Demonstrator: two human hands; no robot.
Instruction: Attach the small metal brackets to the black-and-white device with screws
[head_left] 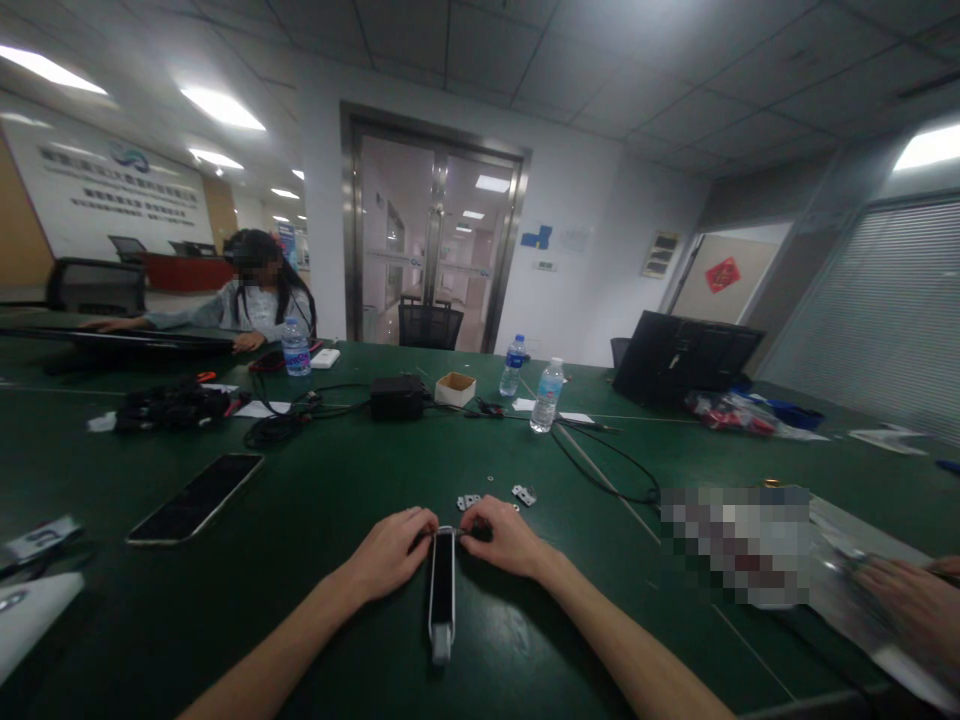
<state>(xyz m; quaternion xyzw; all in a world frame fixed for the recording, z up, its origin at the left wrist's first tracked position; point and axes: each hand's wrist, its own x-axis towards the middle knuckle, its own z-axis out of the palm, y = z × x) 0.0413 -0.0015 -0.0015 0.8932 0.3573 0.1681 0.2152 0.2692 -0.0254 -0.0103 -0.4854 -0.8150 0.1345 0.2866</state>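
A long narrow device (443,585) with a white rim and a dark face lies on the green table, its pale grey end towards me. At its far end my left hand (391,552) is closed in a pinch by the left corner. What those fingertips hold, if anything, is hidden. My right hand (504,540) is closed at the opposite corner, with a small dark thing (482,530) at its fingers, too unclear to name. Just beyond it are small metal plates with holes (523,495), some partly behind the hand.
A smartphone (196,498) lies to the left. Further back stand a black box (397,397), an open carton (455,389) and water bottles (547,397), with cables (600,465) around. A monitor (686,360) is at the right. Another person's hand (911,600) is at the right edge; someone sits across at left.
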